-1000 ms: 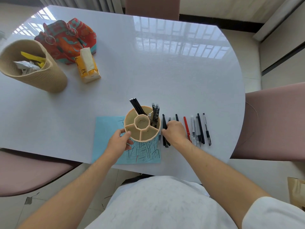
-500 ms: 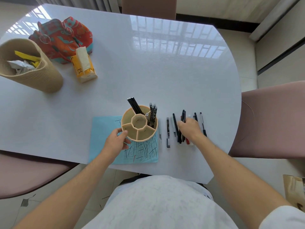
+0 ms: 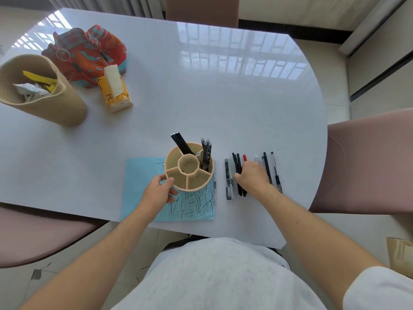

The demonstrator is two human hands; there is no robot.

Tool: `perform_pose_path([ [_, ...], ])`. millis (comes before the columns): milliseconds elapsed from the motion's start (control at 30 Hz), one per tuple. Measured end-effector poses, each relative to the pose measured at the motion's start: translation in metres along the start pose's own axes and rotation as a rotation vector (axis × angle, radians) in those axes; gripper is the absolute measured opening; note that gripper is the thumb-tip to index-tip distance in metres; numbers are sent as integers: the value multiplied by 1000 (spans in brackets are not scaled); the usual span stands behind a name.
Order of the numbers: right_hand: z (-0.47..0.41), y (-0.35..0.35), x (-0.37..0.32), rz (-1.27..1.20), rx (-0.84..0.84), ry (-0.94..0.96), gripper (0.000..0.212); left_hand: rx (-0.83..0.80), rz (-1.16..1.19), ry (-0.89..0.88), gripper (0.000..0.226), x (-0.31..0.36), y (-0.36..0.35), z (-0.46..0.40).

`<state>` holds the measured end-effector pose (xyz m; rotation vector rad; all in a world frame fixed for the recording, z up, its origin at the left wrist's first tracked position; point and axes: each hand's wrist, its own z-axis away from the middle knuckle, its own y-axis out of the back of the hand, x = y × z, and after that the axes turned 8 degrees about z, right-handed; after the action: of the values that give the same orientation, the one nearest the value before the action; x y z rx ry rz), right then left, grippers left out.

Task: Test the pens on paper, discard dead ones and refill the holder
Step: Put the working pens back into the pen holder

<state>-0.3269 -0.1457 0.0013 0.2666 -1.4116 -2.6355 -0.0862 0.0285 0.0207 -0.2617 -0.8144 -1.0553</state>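
Left grip [image 3: 161, 190] curls round the holder [image 3: 189, 166] on the scribbled paper [image 3: 143, 175]; right grip [image 3: 252, 177] gathers black pens [image 3: 237, 168] on the surface just right, apparently refilling; next, lift them into a compartment.

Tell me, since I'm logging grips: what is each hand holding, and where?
Left hand grips the pen holder by its near-left wall; right hand rests on black pens, grip unclear.

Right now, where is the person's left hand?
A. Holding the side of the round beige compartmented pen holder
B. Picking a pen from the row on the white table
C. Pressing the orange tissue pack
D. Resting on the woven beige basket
A: the left hand grips the near-left wall of the round beige compartmented pen holder, which stands on the scribbled blue paper; the right hand is the one at the pens.
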Motion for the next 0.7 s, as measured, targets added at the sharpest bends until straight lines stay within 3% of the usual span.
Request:
perform_pose_path([
  [133,-2,1,3,-178,-49,-38,25,-3,-9,-3,21,0,0,2],
  [300,7,14,9,-715,-117,-67,20,-2,-2,-11,21,4,3,3],
  [500,35,20,-10,-1277,-177,86,19,-11,9,-20,23,3,1,3],
  [700,47,10,-39,-1271,-98,147,21,-45,1,-37,32,2,-1,6],
])
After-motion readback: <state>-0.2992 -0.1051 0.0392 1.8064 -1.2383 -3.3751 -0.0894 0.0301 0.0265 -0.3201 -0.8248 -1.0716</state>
